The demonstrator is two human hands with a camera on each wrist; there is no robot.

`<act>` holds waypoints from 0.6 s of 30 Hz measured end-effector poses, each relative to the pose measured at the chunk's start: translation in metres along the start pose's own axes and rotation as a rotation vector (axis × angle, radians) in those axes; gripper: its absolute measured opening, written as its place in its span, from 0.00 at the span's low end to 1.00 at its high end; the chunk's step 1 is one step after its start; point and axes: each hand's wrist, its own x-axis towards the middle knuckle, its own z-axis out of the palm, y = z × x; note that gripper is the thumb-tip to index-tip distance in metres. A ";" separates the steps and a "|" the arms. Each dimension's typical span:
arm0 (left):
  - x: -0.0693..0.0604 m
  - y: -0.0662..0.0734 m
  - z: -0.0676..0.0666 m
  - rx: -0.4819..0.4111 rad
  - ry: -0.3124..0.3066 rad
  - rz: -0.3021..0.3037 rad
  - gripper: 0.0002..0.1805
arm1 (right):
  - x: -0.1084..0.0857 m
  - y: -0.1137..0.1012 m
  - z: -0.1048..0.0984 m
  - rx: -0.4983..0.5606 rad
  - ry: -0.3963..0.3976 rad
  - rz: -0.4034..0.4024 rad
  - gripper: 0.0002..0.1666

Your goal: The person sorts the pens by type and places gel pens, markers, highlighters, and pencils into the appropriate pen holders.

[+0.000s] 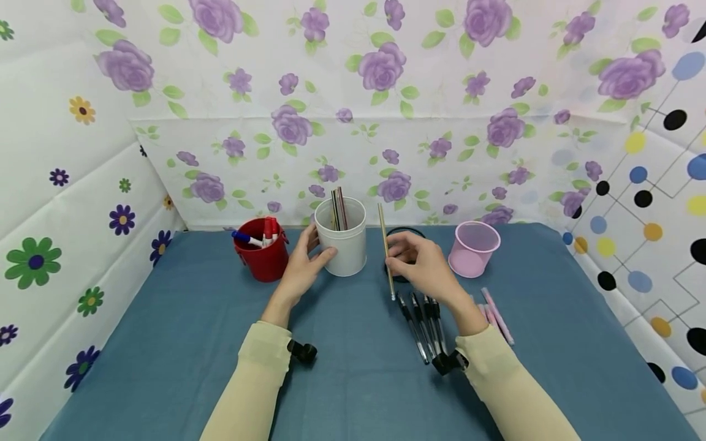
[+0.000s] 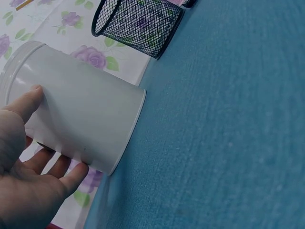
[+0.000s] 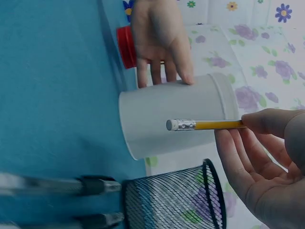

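The right hand [image 1: 427, 264] is pinching a yellow eraser-tipped pencil [image 3: 212, 124] near a black wire-mesh cup [image 3: 174, 198]; the left hand [image 1: 300, 269] is gripping a white cylindrical cup [image 1: 349, 252] on the blue bench [image 1: 353, 398].

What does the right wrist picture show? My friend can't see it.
The right hand pinches a yellow pencil in front of a white cup, which the left hand touches. A black mesh cup and part of a red bucket show nearby.
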 end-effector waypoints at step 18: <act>0.000 0.000 0.000 0.006 0.002 0.001 0.45 | 0.038 -0.008 -0.027 0.001 0.114 -0.020 0.23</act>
